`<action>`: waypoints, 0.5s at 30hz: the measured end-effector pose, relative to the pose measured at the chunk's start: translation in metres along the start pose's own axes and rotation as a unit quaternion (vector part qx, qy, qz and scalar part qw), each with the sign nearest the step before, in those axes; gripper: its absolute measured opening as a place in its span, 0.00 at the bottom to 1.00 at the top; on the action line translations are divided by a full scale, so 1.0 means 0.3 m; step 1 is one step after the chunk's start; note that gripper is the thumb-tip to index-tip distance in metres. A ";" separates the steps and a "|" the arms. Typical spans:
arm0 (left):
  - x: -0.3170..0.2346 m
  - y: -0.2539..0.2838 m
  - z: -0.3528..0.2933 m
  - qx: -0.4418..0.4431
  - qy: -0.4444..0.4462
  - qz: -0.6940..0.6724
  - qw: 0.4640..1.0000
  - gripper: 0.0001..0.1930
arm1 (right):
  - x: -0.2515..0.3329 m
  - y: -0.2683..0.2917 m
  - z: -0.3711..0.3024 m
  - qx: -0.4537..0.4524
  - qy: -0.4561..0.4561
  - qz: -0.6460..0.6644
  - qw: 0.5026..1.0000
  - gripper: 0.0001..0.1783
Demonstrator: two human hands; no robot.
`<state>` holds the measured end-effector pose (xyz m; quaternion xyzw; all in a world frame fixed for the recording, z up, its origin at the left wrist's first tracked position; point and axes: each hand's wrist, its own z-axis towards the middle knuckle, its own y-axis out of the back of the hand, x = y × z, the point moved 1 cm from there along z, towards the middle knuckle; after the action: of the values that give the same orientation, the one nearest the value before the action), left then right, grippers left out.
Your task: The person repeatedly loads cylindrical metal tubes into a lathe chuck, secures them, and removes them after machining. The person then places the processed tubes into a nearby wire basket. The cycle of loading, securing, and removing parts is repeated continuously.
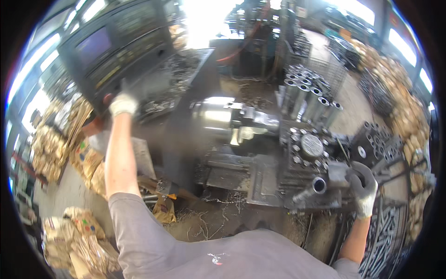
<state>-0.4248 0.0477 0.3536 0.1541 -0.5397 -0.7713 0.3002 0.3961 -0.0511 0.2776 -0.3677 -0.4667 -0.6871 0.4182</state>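
Note:
My left hand (123, 105), in a pale work glove, is reached out to the lower edge of the machine's control panel (103, 63); motion smears its fingers. My right hand (364, 186), gloved with dark-coated fingers, is curled beside a grey metal block (338, 174) on the tool carriage; what lies inside its grip is hidden. Left of that hand a short metal tube (318, 185) lies tilted on the carriage. A square tool turret (312, 145) with bolts around its top stands behind. The shiny lathe chuck (218, 116) is at the centre, with a bright cylindrical part to its right.
Upright metal tubes (304, 90) stand in a group behind the turret. More tubes (378, 142) are stacked at the right, near long metal bars (385, 237). Metal chips (223, 209) litter the area below the machine. Brown sacks (83, 237) lie at the lower left.

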 end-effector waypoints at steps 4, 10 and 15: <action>-0.223 0.183 -0.273 -0.171 0.060 -0.127 0.975 0.34 | -0.016 0.060 -0.089 0.000 -0.004 -0.007 1.000 0.21; -0.639 0.157 -1.294 0.071 -0.137 -0.470 0.869 0.11 | -0.210 0.131 -0.157 0.025 -0.062 0.030 0.997 0.18; -0.371 -0.707 -2.096 0.382 0.158 -0.455 0.789 0.20 | -0.368 0.037 -0.105 0.129 -0.098 0.070 0.984 0.33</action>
<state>-0.0485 -0.2974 -0.0850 0.6035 -0.6029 -0.5143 -0.0882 0.4447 -0.0578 0.1733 -0.4079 -0.5632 -0.5510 0.4614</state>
